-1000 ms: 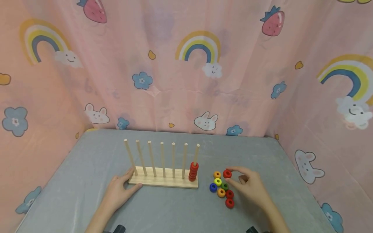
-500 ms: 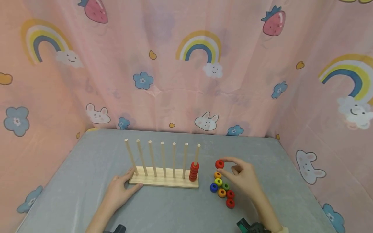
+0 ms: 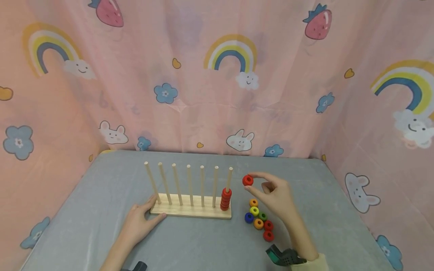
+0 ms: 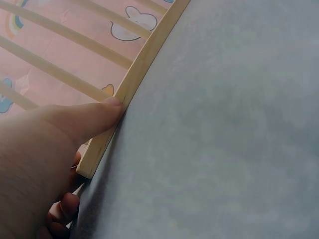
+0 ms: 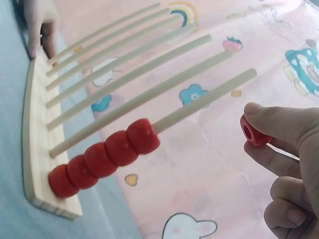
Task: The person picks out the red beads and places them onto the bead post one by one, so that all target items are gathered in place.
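Observation:
A wooden peg board (image 3: pixel 193 212) with several upright pegs stands on the table. My left hand (image 3: pixel 137 224) grips its left end, the thumb along the front edge in the left wrist view (image 4: pixel 94 117). Several red beads (image 3: pixel 225 199) are stacked on the rightmost peg, and in the right wrist view this red stack (image 5: pixel 102 158) fills the peg's lower part. Between thumb and index finger, my right hand (image 3: pixel 276 194) pinches a red bead (image 3: pixel 248 180), held in the air to the right of that peg and apart from it. The bead's hole shows.
Loose beads lie on the grey table (image 3: pixel 190 244) below my right hand: orange (image 3: pixel 253 203), yellow (image 3: pixel 254 211), blue (image 3: pixel 249 218), green (image 3: pixel 262 216) and red (image 3: pixel 268 236) among them. A pink patterned curtain (image 3: pixel 210 120) hangs behind and at both sides.
My right hand has lifted the red bead away from the loose beads and carried it up and left, closer to the rightmost peg. My left hand stays on the board.

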Demonstrator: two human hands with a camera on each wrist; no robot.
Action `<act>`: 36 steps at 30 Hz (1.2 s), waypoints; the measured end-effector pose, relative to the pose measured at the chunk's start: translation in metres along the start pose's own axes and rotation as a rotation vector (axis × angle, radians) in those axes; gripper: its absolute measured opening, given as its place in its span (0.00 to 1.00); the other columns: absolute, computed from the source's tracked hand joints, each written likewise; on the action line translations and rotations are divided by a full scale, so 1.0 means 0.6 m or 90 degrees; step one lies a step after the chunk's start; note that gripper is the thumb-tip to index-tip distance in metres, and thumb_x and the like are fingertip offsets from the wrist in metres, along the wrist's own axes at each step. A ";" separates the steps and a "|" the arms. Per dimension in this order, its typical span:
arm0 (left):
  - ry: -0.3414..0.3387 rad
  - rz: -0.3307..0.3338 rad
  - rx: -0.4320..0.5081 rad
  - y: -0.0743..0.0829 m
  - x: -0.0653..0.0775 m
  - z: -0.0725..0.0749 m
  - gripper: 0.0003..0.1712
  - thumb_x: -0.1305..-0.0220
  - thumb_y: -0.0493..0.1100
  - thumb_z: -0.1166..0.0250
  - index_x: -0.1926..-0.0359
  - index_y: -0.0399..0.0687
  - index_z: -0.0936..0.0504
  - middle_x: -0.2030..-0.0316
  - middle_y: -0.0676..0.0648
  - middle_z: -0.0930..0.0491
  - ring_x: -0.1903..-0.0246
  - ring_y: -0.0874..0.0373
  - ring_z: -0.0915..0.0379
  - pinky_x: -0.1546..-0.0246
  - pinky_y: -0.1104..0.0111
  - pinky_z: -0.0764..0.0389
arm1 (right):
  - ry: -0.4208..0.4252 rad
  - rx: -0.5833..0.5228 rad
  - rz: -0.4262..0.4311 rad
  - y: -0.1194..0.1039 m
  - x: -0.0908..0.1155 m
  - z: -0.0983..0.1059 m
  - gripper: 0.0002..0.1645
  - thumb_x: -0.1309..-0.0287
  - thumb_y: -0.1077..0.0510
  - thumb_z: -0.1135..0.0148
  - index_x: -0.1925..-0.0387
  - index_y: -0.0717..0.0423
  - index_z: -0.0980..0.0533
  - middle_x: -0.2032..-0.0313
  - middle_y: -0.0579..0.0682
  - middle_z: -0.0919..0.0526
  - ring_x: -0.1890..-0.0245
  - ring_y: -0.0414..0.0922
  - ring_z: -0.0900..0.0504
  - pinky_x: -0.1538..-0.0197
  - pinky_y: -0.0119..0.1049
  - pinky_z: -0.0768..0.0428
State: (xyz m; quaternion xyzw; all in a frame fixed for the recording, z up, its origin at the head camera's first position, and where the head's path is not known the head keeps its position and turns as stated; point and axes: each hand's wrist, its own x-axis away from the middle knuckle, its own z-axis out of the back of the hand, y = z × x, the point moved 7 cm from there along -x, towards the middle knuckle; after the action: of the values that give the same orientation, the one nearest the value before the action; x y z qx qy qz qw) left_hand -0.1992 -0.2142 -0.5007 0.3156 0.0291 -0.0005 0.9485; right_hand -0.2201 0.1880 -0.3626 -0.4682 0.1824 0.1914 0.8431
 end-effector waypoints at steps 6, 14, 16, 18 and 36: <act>0.003 -0.004 0.004 0.000 -0.001 0.000 0.49 0.37 0.65 0.25 0.25 0.41 0.27 0.27 0.41 0.27 0.59 0.50 0.28 0.59 0.54 0.21 | 0.014 -0.022 0.042 -0.025 -0.013 -0.006 0.20 0.46 0.63 0.17 0.50 0.52 0.11 0.86 0.42 0.40 0.86 0.31 0.48 0.83 0.30 0.45; 0.004 -0.005 0.005 -0.001 -0.003 -0.003 0.49 0.36 0.64 0.25 0.24 0.42 0.27 0.27 0.41 0.27 0.58 0.49 0.28 0.57 0.53 0.20 | 0.018 -0.051 0.076 -0.041 -0.022 -0.018 0.22 0.46 0.67 0.19 0.49 0.54 0.12 0.78 0.44 0.27 0.88 0.33 0.46 0.85 0.31 0.44; 0.004 -0.003 0.006 -0.001 -0.003 -0.003 0.49 0.37 0.64 0.25 0.24 0.42 0.27 0.27 0.41 0.27 0.59 0.50 0.28 0.60 0.55 0.21 | 0.017 -0.048 0.085 -0.043 -0.020 -0.019 0.22 0.46 0.68 0.19 0.49 0.54 0.12 0.75 0.45 0.23 0.88 0.33 0.45 0.85 0.30 0.44; 0.005 -0.001 0.006 -0.001 -0.002 -0.003 0.49 0.37 0.64 0.24 0.25 0.42 0.27 0.27 0.41 0.27 0.60 0.51 0.29 0.61 0.57 0.22 | 0.019 -0.043 0.092 -0.046 -0.017 -0.019 0.22 0.47 0.68 0.19 0.49 0.54 0.12 0.76 0.46 0.24 0.88 0.32 0.46 0.84 0.29 0.44; 0.005 -0.008 -0.006 -0.002 0.001 -0.003 0.49 0.37 0.65 0.25 0.25 0.41 0.26 0.28 0.42 0.26 0.55 0.46 0.26 0.54 0.49 0.19 | 0.113 -0.077 0.097 -0.064 -0.015 -0.030 0.26 0.47 0.71 0.21 0.45 0.57 0.13 0.79 0.47 0.34 0.89 0.35 0.44 0.85 0.29 0.44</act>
State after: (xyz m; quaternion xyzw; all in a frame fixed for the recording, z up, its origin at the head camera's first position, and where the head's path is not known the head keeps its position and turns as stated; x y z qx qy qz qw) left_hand -0.1986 -0.2138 -0.5029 0.3111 0.0347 -0.0052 0.9497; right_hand -0.2114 0.1524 -0.3397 -0.5181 0.2796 0.2229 0.7770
